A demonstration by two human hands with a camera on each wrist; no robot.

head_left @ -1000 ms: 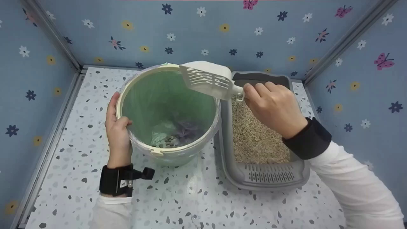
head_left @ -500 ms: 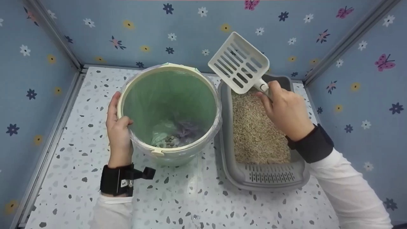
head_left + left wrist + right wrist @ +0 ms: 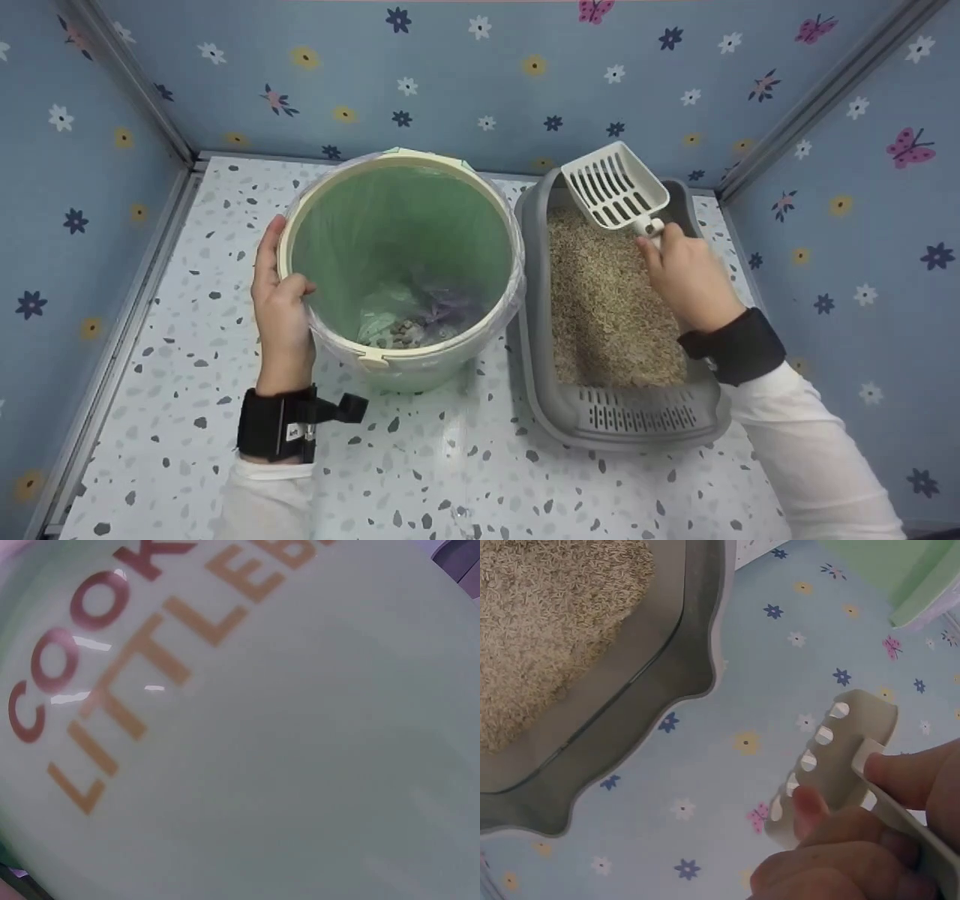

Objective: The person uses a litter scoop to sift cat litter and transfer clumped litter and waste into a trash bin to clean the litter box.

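My right hand (image 3: pixel 691 281) grips the handle of a white slotted litter scoop (image 3: pixel 616 187), held above the far end of a grey litter box (image 3: pixel 534 322). The scoop's slotted blade carries nothing visible; its handle (image 3: pixel 900 814) runs under my fingers in the right wrist view. Tan pellet litter (image 3: pixel 615 315) fills the box. To the left, my left hand (image 3: pixel 283 315) holds the rim of a bin (image 3: pixel 420 364), thumb over the rim and fingers along the outside. Inside its green-looking liner (image 3: pixel 337 225) lie small grey clumps (image 3: pixel 409 332) and crumpled purplish plastic.
A speckled white tabletop (image 3: pixel 405 480) carries both containers, which stand close side by side. Blue flower-patterned panels (image 3: pixel 450 75) enclose the back and sides. Printed lettering (image 3: pixel 135 690) shows on the bin's wall in the left wrist view.
The scoop, tipped over the bin's right rim earlier, has turned slots-up and moved right and lower over the litter box. My left hand and the bin stay in place.
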